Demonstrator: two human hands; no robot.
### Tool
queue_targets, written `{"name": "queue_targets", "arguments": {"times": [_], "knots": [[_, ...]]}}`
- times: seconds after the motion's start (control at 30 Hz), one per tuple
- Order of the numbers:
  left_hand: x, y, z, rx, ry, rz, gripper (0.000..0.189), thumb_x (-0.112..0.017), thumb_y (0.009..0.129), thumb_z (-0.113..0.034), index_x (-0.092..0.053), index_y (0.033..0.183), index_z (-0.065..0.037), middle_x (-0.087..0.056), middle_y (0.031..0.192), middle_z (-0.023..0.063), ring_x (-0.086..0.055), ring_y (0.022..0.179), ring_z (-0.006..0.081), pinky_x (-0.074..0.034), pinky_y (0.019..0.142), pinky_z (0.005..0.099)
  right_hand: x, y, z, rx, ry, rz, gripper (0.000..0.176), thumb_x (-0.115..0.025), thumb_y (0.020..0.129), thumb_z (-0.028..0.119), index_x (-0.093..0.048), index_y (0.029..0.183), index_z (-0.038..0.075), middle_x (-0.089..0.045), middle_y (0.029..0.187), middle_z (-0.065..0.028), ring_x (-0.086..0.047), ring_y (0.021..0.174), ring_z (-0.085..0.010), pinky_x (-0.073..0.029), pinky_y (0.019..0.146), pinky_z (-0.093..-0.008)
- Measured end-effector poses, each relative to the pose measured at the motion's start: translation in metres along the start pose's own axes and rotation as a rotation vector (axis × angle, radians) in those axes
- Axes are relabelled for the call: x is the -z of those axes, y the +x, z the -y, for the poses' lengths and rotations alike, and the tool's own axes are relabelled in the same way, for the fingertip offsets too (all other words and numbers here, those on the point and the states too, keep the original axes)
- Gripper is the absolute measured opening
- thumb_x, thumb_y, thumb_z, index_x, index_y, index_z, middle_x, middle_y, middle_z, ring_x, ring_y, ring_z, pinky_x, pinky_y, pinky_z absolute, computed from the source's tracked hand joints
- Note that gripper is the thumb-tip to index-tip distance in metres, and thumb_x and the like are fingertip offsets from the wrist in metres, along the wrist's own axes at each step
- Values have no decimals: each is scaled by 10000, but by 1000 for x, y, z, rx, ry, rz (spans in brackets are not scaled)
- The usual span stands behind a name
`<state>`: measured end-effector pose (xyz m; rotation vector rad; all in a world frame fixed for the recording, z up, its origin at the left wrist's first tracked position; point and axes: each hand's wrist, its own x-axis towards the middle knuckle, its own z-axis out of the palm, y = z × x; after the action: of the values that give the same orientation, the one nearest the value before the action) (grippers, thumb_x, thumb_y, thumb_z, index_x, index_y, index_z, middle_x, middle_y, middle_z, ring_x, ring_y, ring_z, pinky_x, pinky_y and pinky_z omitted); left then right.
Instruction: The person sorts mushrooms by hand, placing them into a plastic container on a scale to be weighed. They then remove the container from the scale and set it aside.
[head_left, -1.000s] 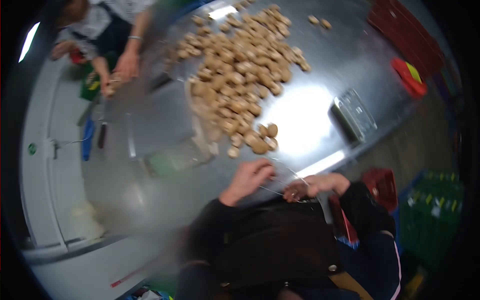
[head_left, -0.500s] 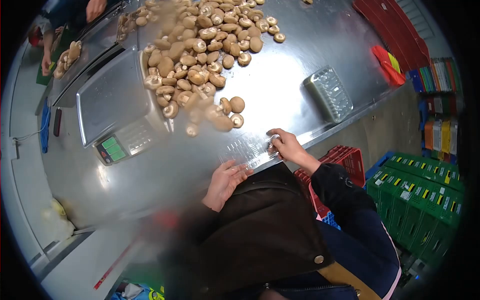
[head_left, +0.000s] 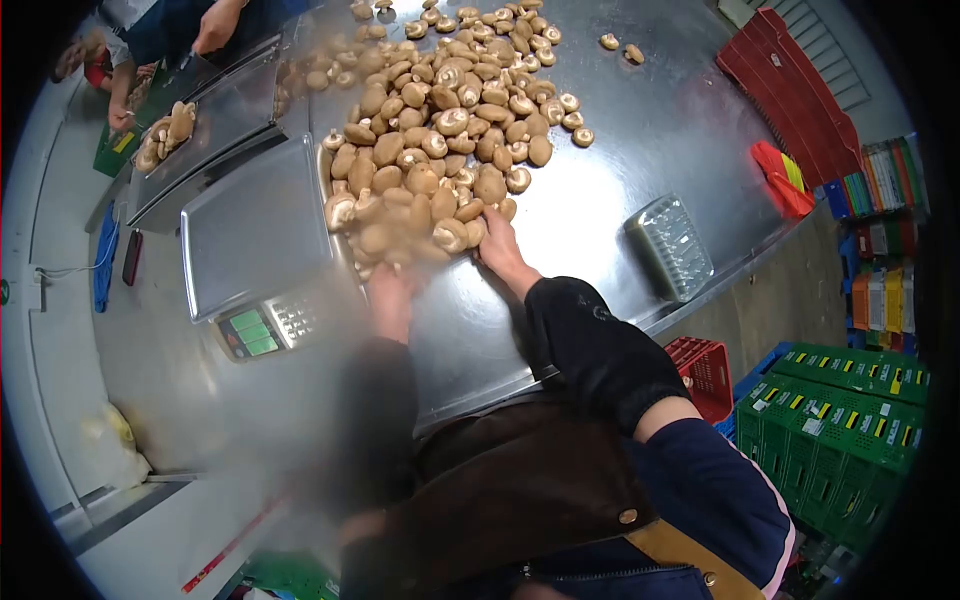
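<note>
A large heap of brown mushrooms [head_left: 440,130] lies on the steel table [head_left: 640,130]. My left hand [head_left: 390,290] is at the near left edge of the heap, blurred, its fingers hidden by haze and mushrooms. At the near right edge of the heap, my right hand [head_left: 502,245] touches the mushrooms, its fingertips partly behind them. A scale [head_left: 255,230] with a bare steel plate and a green display stands left of the heap. To the right, a stack of clear plastic trays [head_left: 670,247] rests near the table's edge.
A red crate [head_left: 790,85] and a red and yellow bag [head_left: 783,180] are at the far right. Green crates [head_left: 835,420] stand on the floor at right. Another person's hand [head_left: 217,25] is at the upper left, near a second tray of mushrooms [head_left: 165,137].
Both my hands have moved forward from the table's front edge to the heap. The clear tray that was between them is no longer visible. The view has shifted slightly.
</note>
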<state>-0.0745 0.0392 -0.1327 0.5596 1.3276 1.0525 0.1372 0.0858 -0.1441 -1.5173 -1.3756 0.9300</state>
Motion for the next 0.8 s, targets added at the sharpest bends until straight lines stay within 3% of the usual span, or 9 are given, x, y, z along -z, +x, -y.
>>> {"name": "queue_targets", "arguments": {"times": [0.07, 0.1, 0.17, 0.27, 0.5, 0.7, 0.8], "knots": [[1, 4, 7, 0, -84, -66, 331, -368, 902, 111, -444, 1218, 48, -598, 1101, 197, -646, 729, 284, -487, 554, 301, 23, -10, 47, -410, 319, 193, 306, -408, 1027, 173, -554, 1250, 23, -668, 892, -167, -658, 610, -242, -530, 558, -327], [0, 0, 7, 2, -116, -85, 309, -367, 905, 109, -447, 1196, 44, -598, 1085, 191, -645, 726, 284, -487, 551, 302, 26, -14, 46, -421, 383, 229, 376, -371, 1054, 206, -489, 1371, 43, -646, 888, -101, -585, 521, -120, -492, 490, -239], [2, -14, 15, 2, -87, -83, 241, -376, 914, 114, -450, 1121, 16, -594, 1026, 151, -647, 764, 259, -491, 539, 313, 34, -30, 40, -433, 414, 197, 394, -386, 1050, 200, -467, 1399, 36, -651, 909, -106, -575, 521, -124, -495, 497, -246], [-22, -42, -2, -101, -139, -26, 239, -389, 927, 107, -448, 1133, 3, -598, 1031, 133, -644, 819, 226, -493, 527, 317, 44, -49, 36, -417, 482, 102, 411, -431, 1040, 204, -475, 1403, 16, -658, 936, -92, -539, 516, -110, -494, 504, -249], [-34, -75, 8, -34, -72, 55, 418, -379, 948, 96, -392, 1348, -21, -587, 1190, 133, -647, 869, 229, -542, 579, 316, 72, -78, 46, -475, 463, -18, 398, -475, 1028, 223, -533, 1360, 13, -656, 896, -71, -531, 519, -95, -469, 505, -250], [-49, -105, -29, -44, -136, 96, 619, -386, 884, 142, -290, 1465, -50, -514, 1298, 175, -614, 923, 243, -573, 643, 343, 88, -78, 64, -454, 484, -12, 379, -456, 1040, 199, -534, 1365, 20, -651, 859, -61, -534, 528, -86, -476, 503, -235], [-37, -106, -48, -67, -108, 113, 584, -406, 918, 115, -272, 1464, -45, -529, 1308, 135, -632, 928, 200, -581, 626, 319, 83, -69, 83, -394, 480, -7, 380, -457, 1040, 201, -534, 1361, 13, -652, 881, -64, -545, 539, -91, -486, 502, -236]]}}
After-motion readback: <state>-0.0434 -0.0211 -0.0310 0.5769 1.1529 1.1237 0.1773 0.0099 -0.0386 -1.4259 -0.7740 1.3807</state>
